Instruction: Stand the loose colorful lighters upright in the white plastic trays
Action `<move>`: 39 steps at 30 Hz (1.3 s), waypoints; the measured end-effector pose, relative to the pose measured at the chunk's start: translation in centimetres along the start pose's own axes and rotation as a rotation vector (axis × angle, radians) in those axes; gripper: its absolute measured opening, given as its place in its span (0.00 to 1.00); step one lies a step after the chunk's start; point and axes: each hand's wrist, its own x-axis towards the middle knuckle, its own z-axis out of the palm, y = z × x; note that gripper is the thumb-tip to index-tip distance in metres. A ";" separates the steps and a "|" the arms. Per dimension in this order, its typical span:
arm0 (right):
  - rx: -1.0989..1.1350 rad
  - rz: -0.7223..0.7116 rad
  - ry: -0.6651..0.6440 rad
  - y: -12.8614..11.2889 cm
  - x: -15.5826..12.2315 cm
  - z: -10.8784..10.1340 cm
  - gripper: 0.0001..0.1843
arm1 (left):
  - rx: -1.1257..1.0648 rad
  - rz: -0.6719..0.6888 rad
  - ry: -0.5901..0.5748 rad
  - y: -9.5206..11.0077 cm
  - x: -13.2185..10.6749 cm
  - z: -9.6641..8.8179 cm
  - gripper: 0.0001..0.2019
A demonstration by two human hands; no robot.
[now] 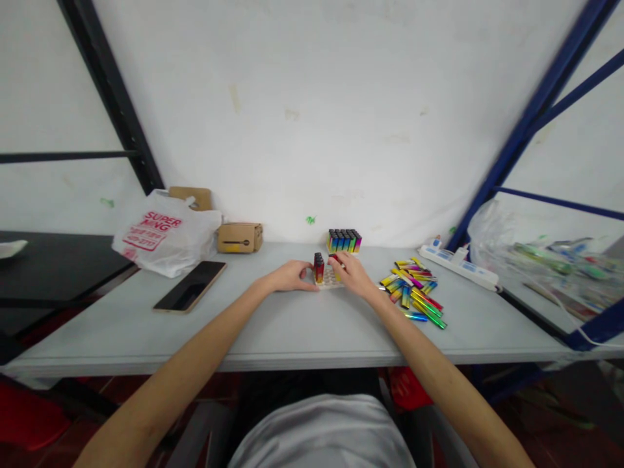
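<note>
My left hand (290, 275) curls around the left end of a small pale tray with holes (327, 279), its thumb lying along the front edge. A short row of red and dark lighters (318, 268) stands upright at the tray's left side. Above the tray's middle, the fingers of my right hand (355, 275) pinch a red lighter (333, 259), mostly covered by the fingers. Behind it stands a full block of multicoloured lighters (344, 241) with black tops. Loose shiny lighters (412, 286) lie in a pile to the right of my right hand.
A white plastic bag (170, 231), a cardboard box (240, 238) and a phone (191, 286) lie on the left of the grey table (302, 331). A white power strip (458, 267) runs along the right, beside a blue metal frame (517, 130). The wall closes off the back.
</note>
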 end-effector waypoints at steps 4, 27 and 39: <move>0.001 0.016 -0.122 -0.3 -0.3 -0.4 0.23 | -0.001 0.003 -0.002 0.0 0.0 0.0 0.37; -0.103 -0.070 -0.424 -0.2 0.3 -0.8 0.15 | -0.007 0.009 0.024 0.2 0.0 -0.1 0.35; -0.201 0.008 -0.339 1.1 -0.4 -2.5 0.22 | 0.020 -0.009 0.000 0.3 0.0 -0.2 0.36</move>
